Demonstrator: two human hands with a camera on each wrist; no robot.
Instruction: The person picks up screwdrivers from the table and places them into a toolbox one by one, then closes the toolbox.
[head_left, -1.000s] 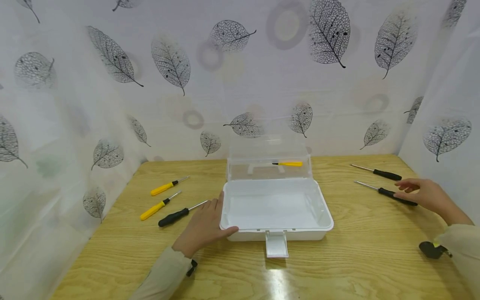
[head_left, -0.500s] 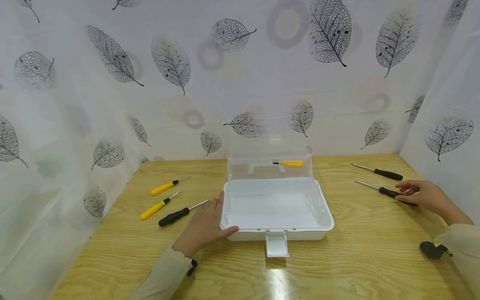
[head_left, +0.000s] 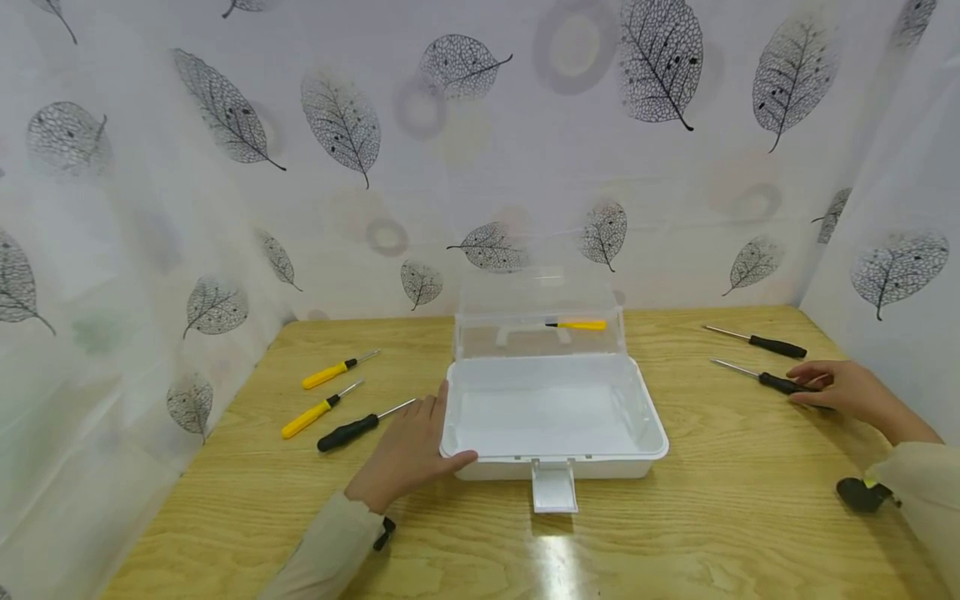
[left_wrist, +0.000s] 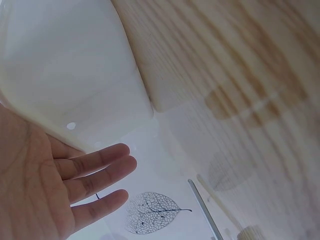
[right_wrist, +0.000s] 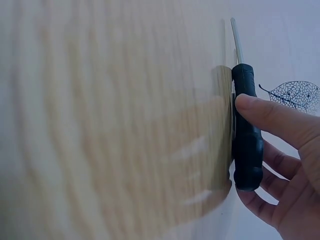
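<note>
A white plastic toolbox (head_left: pixel 555 408) sits mid-table with its clear lid (head_left: pixel 487 337) swung back. My left hand (head_left: pixel 405 454) rests against its left side, thumb over the front rim; in the left wrist view the other fingers stretch out loosely beside the box wall. To the right, my right hand (head_left: pixel 847 392) pinches the black handle of a screwdriver (head_left: pixel 776 382) lying on the table. The right wrist view shows the thumb on that screwdriver's handle (right_wrist: pixel 248 150) and the fingers behind it. The shaft points away to the left.
Another black-handled screwdriver (head_left: pixel 778 346) lies just behind. Left of the box are two yellow screwdrivers (head_left: pixel 324 377) and a black one (head_left: pixel 348 433). A yellow screwdriver (head_left: pixel 581 326) shows at the lid. The box's latch (head_left: pixel 554 487) hangs down in front. Leaf-patterned curtains surround the table.
The right hand's fingers have closed in slightly around the black screwdriver handle. My left hand and the toolbox have stayed in place.
</note>
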